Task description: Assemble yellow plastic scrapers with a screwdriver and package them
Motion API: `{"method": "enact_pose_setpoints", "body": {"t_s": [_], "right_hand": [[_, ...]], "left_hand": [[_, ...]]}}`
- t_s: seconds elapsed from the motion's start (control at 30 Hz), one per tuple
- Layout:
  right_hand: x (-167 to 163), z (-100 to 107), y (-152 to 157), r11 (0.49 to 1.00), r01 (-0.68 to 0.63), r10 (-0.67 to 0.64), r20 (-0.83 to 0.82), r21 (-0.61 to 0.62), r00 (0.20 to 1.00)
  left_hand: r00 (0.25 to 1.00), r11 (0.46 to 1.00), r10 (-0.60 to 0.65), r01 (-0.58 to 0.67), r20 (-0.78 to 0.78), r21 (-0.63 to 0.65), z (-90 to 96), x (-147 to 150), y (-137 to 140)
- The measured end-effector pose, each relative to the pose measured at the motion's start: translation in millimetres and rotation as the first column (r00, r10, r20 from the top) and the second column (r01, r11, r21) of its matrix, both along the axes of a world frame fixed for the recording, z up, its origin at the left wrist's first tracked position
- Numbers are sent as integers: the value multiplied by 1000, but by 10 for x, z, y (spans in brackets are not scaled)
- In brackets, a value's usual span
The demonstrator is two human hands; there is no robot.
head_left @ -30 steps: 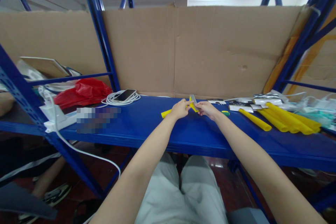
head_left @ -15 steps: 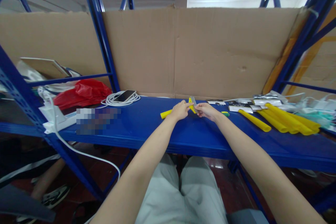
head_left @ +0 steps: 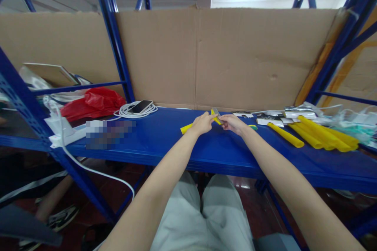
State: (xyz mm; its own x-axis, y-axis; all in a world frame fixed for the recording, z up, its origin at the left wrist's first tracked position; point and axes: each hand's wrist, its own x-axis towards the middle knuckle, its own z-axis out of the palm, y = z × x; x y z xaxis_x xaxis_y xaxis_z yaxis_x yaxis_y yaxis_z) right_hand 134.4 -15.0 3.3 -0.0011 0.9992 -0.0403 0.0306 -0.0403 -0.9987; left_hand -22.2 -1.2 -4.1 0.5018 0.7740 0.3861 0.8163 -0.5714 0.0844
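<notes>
In front of me, both hands are on a yellow scraper-like tool [head_left: 186, 128], a round handle with a yellow crosspiece at its head. My left hand [head_left: 202, 123] is closed around the handle near the head, its index finger reaching onto the crosspiece. My right hand [head_left: 232, 122] pinches the head from the right side. A flat grey metal piece [head_left: 216, 111] lies along that crosspiece, partly behind my fingers. How the metal and the yellow part join is too small to tell.
Several yellow tubes [head_left: 285, 135] lie to the right, beside silver-and-black packets [head_left: 269, 119] and a small green-and-yellow item [head_left: 252, 127]. A phone [head_left: 141, 106] rests on a coiled white cable [head_left: 126, 112]. Cardboard [head_left: 235, 59] backs the blue shelf [head_left: 165, 141].
The grey metal piece and crosspiece have tilted slightly between my hands. Both hands keep nearly the same place and grip.
</notes>
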Motion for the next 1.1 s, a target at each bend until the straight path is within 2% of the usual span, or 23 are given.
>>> {"method": "enact_pose_setpoints", "body": {"t_s": [0.17, 0.4, 0.57, 0.73, 0.87, 1.1], "right_hand": [[2, 21, 6, 1000, 23, -24, -65, -15, 998], [43, -8, 89, 983, 184, -185, -74, -13, 980], [92, -43, 149, 971, 237, -232, -85, 45, 969], [128, -63, 173, 963, 238, -241, 3, 122, 971], [145, -65, 171, 971, 206, -215, 61, 121, 975], [152, -87, 182, 959, 202, -218, 58, 200, 974]], "left_hand": [[999, 1000, -6, 6, -32, 3, 25, 24, -43], [988, 993, -110, 114, -108, 25, 26, 126, -149], [979, 986, -156, 163, -133, 43, 11, 175, -197], [978, 986, -153, 161, -145, 49, 10, 173, -204], [976, 985, -148, 160, -161, 60, 11, 174, -211], [975, 988, -119, 136, -188, 78, 41, 189, -248]]}}
